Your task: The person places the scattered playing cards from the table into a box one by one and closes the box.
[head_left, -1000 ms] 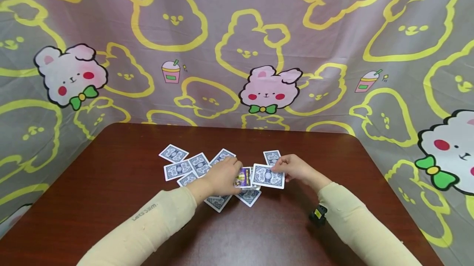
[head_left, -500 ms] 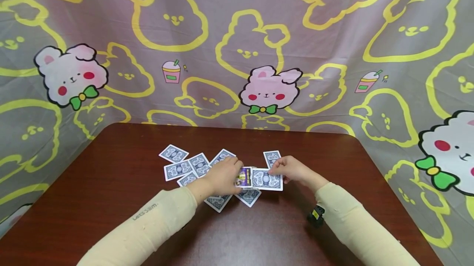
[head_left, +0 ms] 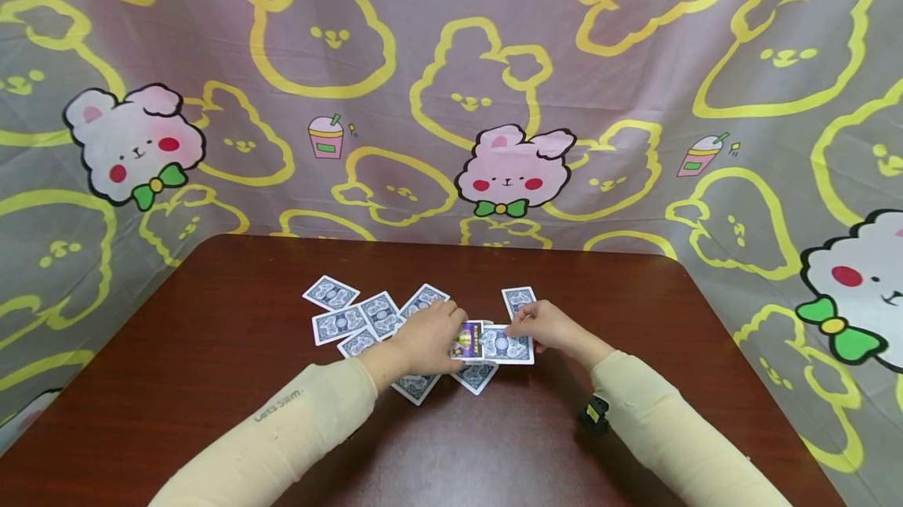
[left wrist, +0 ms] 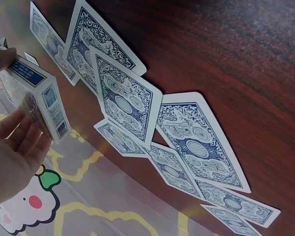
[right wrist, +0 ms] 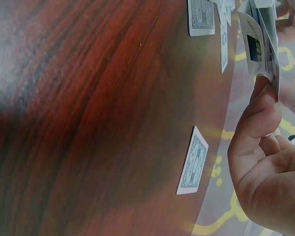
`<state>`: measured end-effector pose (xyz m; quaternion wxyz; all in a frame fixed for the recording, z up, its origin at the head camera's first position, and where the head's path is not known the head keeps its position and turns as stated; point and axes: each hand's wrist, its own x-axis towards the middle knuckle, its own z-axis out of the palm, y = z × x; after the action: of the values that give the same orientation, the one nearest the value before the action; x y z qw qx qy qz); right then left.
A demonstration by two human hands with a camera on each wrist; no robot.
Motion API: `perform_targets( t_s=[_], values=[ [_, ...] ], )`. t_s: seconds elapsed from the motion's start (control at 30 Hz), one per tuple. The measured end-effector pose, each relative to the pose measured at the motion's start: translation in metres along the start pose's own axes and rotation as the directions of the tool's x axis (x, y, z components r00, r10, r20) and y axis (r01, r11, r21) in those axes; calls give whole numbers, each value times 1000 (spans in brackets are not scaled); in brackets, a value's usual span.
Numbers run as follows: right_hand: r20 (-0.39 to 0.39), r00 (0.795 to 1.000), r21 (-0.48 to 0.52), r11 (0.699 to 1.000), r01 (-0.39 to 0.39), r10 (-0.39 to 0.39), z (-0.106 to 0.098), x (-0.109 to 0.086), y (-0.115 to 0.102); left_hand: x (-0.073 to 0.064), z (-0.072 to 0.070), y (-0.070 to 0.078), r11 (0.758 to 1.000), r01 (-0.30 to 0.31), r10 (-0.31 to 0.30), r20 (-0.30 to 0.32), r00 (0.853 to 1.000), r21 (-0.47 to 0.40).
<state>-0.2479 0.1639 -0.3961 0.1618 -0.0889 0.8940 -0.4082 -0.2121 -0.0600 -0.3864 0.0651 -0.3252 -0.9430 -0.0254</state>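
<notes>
My left hand (head_left: 429, 337) grips a purple-fronted card box (head_left: 469, 341) above the table. Blue print and a barcode show on the box's side (left wrist: 56, 110) in the left wrist view, with fingers on both faces. Between the thumb and fingers of my right hand (head_left: 555, 327) is a blue-backed playing card (head_left: 506, 347), held flat. Its left end meets the open right end of the box, and part of it is hidden there. A white box flap (right wrist: 255, 46) stands beside the card in the right wrist view.
Several face-down playing cards (head_left: 340, 324) lie overlapping on the brown table (head_left: 487, 452), left of and below the box. One separate card (head_left: 518, 298) lies behind my right hand. A patterned cloth (head_left: 395, 115) hangs around the table's far side.
My right hand has moved left and slightly down, bringing the card level with the box and its end into the opening. The left hand has barely moved, still gripping the box.
</notes>
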Motion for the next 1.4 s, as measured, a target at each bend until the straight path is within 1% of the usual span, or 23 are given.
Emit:
perform_targets(
  t_s=[0.13,0.23,0.33,0.57,0.73,0.83,1.1,1.4],
  values=[
    [-13,1000,-13,1000,-8,8,2,-1,-3,0,-1,1,1000,2,-2,-2,1000,-6],
    [-15,999,-7,999,-37,37,3,-2,-3,0,-1,1,1000,4,-4,1,1000,-13],
    [-6,998,18,998,-67,67,1,-3,-2,0,-2,1,1000,13,-13,6,1000,-20],
    [51,997,90,994,-65,61,-6,-6,3,0,-2,-2,999,34,-33,14,999,-36],
    [97,994,166,983,-75,60,-4,-5,7,0,-1,-2,999,24,-23,8,1000,-35],
    [105,992,189,978,-84,66,-1,-5,6,-1,-1,-1,999,16,-16,6,1000,-32],
    [82,993,186,977,-104,90,7,-4,0,-1,0,1,1000,13,-12,3,1000,-21],
    [71,992,151,982,-117,107,16,-3,-5,0,-1,3,1000,-10,9,-13,1000,-15]
  ],
)
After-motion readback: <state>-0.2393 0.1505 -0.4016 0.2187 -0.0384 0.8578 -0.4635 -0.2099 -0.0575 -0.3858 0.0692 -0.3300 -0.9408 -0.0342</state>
